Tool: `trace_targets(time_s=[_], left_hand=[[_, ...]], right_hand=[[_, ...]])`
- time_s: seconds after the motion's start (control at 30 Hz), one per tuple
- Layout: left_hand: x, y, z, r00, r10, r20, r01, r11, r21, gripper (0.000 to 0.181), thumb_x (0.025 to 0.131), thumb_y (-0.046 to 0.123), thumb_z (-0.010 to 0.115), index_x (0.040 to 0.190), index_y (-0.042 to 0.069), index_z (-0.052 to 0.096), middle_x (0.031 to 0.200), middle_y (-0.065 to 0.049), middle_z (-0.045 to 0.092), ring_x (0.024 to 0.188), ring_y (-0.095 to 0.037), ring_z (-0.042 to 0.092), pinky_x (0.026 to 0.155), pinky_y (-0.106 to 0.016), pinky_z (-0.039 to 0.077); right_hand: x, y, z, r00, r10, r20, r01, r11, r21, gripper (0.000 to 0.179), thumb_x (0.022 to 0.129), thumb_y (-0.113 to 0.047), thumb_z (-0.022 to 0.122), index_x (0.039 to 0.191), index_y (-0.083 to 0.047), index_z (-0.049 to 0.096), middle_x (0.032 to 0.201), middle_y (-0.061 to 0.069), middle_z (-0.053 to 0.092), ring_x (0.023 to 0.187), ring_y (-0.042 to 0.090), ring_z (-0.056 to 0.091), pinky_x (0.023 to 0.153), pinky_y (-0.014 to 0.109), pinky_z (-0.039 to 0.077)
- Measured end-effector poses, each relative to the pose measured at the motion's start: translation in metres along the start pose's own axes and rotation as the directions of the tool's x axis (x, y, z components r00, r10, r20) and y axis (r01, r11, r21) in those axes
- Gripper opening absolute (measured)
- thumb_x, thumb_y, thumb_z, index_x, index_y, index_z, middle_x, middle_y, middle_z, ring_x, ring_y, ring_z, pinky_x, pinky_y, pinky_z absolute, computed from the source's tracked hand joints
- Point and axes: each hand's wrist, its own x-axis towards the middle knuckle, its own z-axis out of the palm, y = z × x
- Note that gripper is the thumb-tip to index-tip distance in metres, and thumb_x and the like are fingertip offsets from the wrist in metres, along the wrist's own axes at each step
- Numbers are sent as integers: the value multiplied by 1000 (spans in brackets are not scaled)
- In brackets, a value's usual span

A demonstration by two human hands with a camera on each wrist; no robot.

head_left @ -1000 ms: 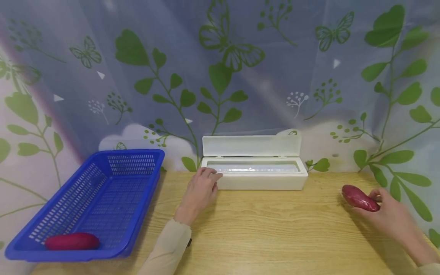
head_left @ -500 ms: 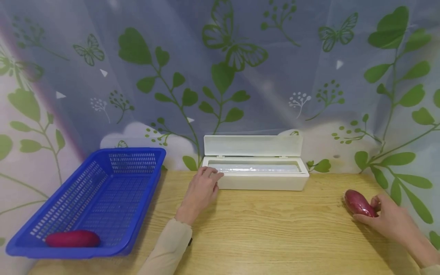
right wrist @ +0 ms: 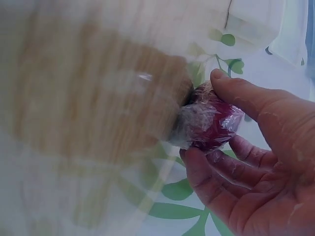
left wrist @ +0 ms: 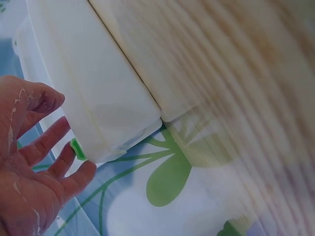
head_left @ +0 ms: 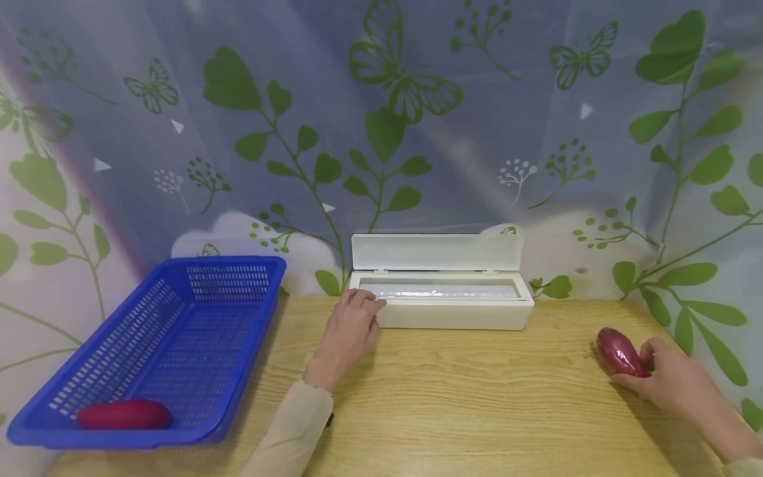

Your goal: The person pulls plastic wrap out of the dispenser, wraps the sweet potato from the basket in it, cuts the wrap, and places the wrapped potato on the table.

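Observation:
My right hand (head_left: 673,381) pinches a red-purple sweet potato (head_left: 618,352) between thumb and fingers, close over the table at the far right. Glossy clear film is wrapped round the sweet potato (right wrist: 211,118) in the right wrist view. At the middle back stands a long white cling film box (head_left: 453,316), its lid (head_left: 438,253) raised, a roll of clear film (head_left: 441,291) inside. My left hand (head_left: 348,328) rests on the box's left front corner, fingers lightly bent at the rim. A small green piece (left wrist: 78,149) shows by its fingertips in the left wrist view.
On the left stands a blue perforated basket (head_left: 238,371), with another red sweet potato (head_left: 124,415) lying at its near end. The wood-grain table (head_left: 465,397) meets a curtain (head_left: 453,165) printed with leaves and butterflies behind the box.
My right hand has drawn slightly toward me, and the sweet potato in it has turned a little, its near end swinging toward me. The left hand stays at the box's corner.

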Motion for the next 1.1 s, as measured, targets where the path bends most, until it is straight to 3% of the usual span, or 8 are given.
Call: trace_targets(time_s=[0.27,0.47,0.63,0.73,0.8,0.87,1.0,1.1], left_hand=[[3,-1,0,1000,23,-10,-23,1000,2,33,89,5,72,121,13,73,122,-11,71,116,-35,62,95,-44,58],[5,-2,1,999,26,-35,-25,1000,14,32,88,6,71,119,15,73,119,-9,72,113,-35,63,91,-44,59],[9,-2,0,999,20,-39,-23,998,-67,30,87,4,71,116,10,74,117,-13,71,106,-36,65,84,-44,60],[13,-5,-3,1000,-19,-10,17,987,-157,34,89,5,69,122,5,71,121,-16,69,105,-36,65,83,-45,59],[15,-9,-5,998,-64,15,66,976,-206,37,91,9,68,128,4,67,126,-16,66,108,-35,64,85,-46,58],[17,-14,-5,994,-106,40,113,964,-241,40,93,14,67,133,5,64,130,-15,64,113,-36,63,88,-49,57],[20,-23,-2,983,-155,94,175,946,-273,40,98,24,65,135,9,62,134,-13,63,120,-38,59,92,-55,53],[23,-27,-1,973,-165,163,204,942,-267,41,103,33,57,139,12,60,139,-12,63,130,-38,55,101,-60,49]], right_hand=[[-3,-3,-3,1000,-16,8,16,1000,7,55,87,-47,79,92,2,54,86,21,68,73,31,63,59,38,48],[-1,-14,-11,996,-72,-55,70,997,-36,35,92,-33,75,91,0,62,76,6,62,65,18,48,56,32,40],[2,-29,-14,990,-116,-77,113,992,-52,25,93,-27,73,87,-5,63,76,8,64,65,20,53,55,36,44],[4,-40,-9,975,-197,-104,192,980,-54,19,92,-25,74,85,-12,62,74,0,60,65,13,51,55,32,42],[6,-49,-4,947,-284,-148,277,959,-67,16,89,-21,77,86,-13,64,71,-6,55,63,6,46,54,28,38],[11,-58,0,923,-347,-169,339,938,-74,15,88,-19,79,93,-12,67,74,-6,59,65,6,52,57,28,43],[24,-77,2,908,-381,-174,380,924,-40,22,90,-18,77,106,-6,69,92,8,73,82,24,70,68,43,57],[36,-89,2,904,-388,-178,394,919,-5,27,93,-17,74,114,-1,69,109,18,74,97,37,71,78,54,58]])
